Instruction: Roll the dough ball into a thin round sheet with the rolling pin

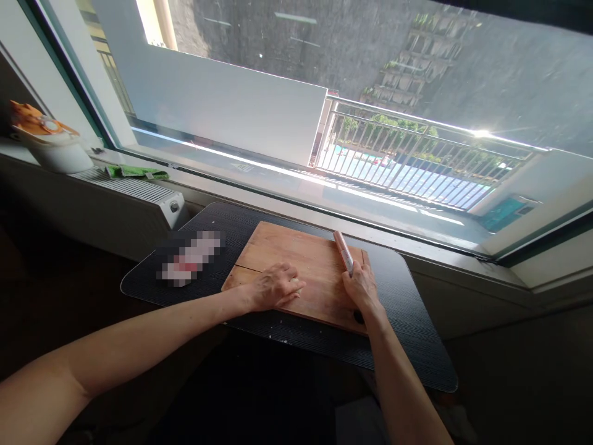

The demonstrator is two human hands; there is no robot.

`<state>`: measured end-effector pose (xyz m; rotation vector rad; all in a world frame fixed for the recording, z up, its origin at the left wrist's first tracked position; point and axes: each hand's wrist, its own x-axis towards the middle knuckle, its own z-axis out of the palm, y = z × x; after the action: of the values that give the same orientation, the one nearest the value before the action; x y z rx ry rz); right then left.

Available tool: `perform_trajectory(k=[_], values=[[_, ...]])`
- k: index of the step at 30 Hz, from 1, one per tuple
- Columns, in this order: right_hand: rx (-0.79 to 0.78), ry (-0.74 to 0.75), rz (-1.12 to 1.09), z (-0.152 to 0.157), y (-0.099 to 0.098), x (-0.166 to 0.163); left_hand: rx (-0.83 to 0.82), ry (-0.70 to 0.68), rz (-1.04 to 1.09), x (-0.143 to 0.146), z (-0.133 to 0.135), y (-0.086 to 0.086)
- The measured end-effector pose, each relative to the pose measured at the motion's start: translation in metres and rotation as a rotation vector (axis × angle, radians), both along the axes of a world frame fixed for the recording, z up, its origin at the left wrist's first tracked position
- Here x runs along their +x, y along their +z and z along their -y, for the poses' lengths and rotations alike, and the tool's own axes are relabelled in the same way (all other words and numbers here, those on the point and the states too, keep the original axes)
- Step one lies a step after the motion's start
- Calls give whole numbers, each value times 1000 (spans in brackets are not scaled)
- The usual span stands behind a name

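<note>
My left hand [279, 285] rests on the wooden cutting board [308, 259], its fingers curled inward. A small pale bit shows at its fingertips, too small to name. At the board's right side, my right hand [362, 285] is wrapped round a narrow, shiny, pinkish blade-like object [343, 250], which points away from me and slightly left. The grip hides its near end, so I cannot tell its exact kind. A dark round hole [358, 316] shows in the board's near right corner, beside my right wrist.
The board lies on a black table [403, 315] against the window sill. A blurred-out pale and red item [189, 259] lies at the table's left. Farther left, a green cloth [136, 172] and a white container [58, 148] sit on the radiator [157, 198]. White crumbs dot the table's near edge.
</note>
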<state>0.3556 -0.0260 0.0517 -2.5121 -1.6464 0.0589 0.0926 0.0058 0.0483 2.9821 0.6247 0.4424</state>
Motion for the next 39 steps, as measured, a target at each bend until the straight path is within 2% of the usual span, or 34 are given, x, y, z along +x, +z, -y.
perform_trajectory(k=[2,6,8,11,16,20,24,29,31,35,39], values=[[8,-1,1,0,-1,0,-28,64,-38,11,-14,4],[56,37,8,1,-3,3,-172,409,4,38,-42,21],[71,52,4,1,-2,3,-200,453,27,51,-48,26],[77,58,-4,3,-1,2,-220,412,8,65,-46,25],[67,48,-23,3,-1,0,-171,309,-26,71,-36,9],[18,16,-26,0,3,0,-158,265,-52,75,-42,0],[-78,19,-81,0,17,0,-201,290,-34,79,-51,1],[-116,16,-108,3,30,-3,-272,265,14,63,-52,11],[-69,19,-73,3,32,-6,-306,259,31,54,-52,17],[145,109,0,2,37,-19,-474,216,9,43,-56,27],[204,243,-161,-6,35,-41,-549,265,-13,45,-63,29]])
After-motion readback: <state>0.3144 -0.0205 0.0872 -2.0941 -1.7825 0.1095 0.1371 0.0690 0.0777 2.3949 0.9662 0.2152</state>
